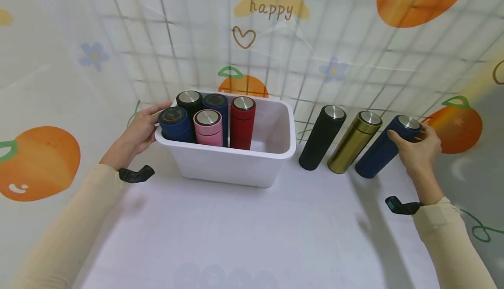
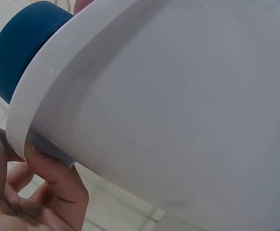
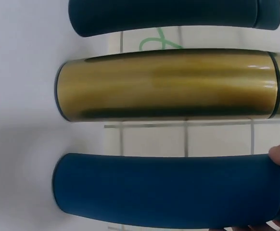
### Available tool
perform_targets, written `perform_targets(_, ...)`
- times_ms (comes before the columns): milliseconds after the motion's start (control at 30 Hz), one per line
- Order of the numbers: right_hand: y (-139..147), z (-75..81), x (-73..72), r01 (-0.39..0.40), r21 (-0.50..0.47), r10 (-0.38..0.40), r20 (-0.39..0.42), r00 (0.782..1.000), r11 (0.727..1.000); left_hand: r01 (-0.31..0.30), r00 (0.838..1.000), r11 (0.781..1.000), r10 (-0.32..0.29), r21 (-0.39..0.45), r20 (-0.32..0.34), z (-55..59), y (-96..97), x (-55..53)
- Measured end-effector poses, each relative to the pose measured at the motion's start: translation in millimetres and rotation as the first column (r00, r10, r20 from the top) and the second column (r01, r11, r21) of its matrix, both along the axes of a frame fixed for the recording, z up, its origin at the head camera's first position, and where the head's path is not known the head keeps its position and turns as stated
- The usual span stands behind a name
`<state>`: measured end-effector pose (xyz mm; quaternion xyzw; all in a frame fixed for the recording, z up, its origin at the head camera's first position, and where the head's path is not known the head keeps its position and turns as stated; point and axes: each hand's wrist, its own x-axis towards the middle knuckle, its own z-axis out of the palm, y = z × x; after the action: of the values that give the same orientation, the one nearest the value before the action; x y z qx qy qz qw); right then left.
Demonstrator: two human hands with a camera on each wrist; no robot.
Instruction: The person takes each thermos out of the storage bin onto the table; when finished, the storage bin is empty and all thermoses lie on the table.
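Note:
My left hand (image 1: 141, 127) grips the left end of a white plastic bin (image 1: 228, 160), with fingers curled under its rim (image 2: 29, 110) in the left wrist view. Inside the bin stand several thermos bottles: a black one (image 1: 190, 99), two navy ones, a pink one (image 1: 208, 127) and a red one (image 1: 242, 125). On the right, my right hand (image 1: 423, 147) holds a blue thermos (image 1: 379, 149) near its silver-topped lid, thumb on the near side. To its left are a gold thermos (image 1: 352, 144) and a black thermos (image 1: 323, 138), both upright.
A white cloth (image 1: 244, 232) covers the table. Behind the bin rises a wire grid draped with a sheer curtain (image 1: 271, 53) printed with oranges and hearts. Black wrist cameras (image 1: 135, 174) sit on both wrists.

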<state>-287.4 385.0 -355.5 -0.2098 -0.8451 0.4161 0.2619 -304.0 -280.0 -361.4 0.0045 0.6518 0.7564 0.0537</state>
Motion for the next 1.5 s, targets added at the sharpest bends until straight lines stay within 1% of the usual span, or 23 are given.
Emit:
perform_targets(133,-1.3,-1.1,-1.1,-0.009,0.012,0.009,-0.022,1.0,1.0,0.023,1.0,0.997,-0.023,0.067,-0.002,2.9,-1.8,1.1)
perform_targets(200,-0.7,-2.4,-1.5,-0.013,0.011,0.013,-0.044,0.999,1.0,0.025,1.0,0.997,-0.024,0.078,-0.003,3.7,-2.1,1.1)
perform_targets(267,0.6,-3.8,-2.2,-0.012,0.004,0.012,-0.057,0.998,1.0,0.021,1.0,0.997,-0.02,0.075,-0.003,4.3,-1.9,0.5)
perform_targets(367,2.2,-5.7,-2.0,-0.011,-0.006,0.011,-0.065,0.998,1.0,0.01,1.0,0.999,-0.01,0.031,-0.013,4.6,-0.7,-1.2)
perform_targets(567,5.5,-5.9,1.1,-0.015,0.009,0.015,-0.029,0.999,1.0,0.006,1.0,1.0,-0.006,0.016,-0.007,2.3,2.1,-2.6)
perform_targets(733,7.2,-3.7,7.1,-0.009,0.015,0.009,0.03,1.0,1.0,0.001,1.0,1.0,-0.001,0.003,0.006,-0.6,4.2,-2.3)
perform_targets(833,6.5,-2.0,10.8,-0.003,0.006,0.002,0.044,0.999,1.0,0.004,1.0,1.0,-0.004,0.005,0.009,-1.5,3.6,-2.2)
perform_targets(967,4.3,2.7,18.0,0.012,-0.004,-0.012,0.013,1.0,1.0,0.007,1.0,1.0,-0.007,-0.003,0.005,-1.5,1.6,-2.0)
perform_targets(1100,3.2,7.1,27.0,0.006,0.003,-0.005,-0.013,1.0,1.0,0.003,1.0,1.0,-0.003,0.002,0.002,-0.5,0.3,-0.7)
perform_targets(1333,0.2,12.5,42.7,-0.015,0.013,0.015,0.003,1.0,1.0,-0.005,1.0,1.0,0.005,0.021,0.005,1.0,-1.7,2.0)
perform_targets(1500,-5.5,17.8,53.2,-0.021,0.036,0.022,-0.022,1.0,0.999,0.002,1.0,1.0,-0.002,0.027,0.006,1.4,-1.4,1.6)
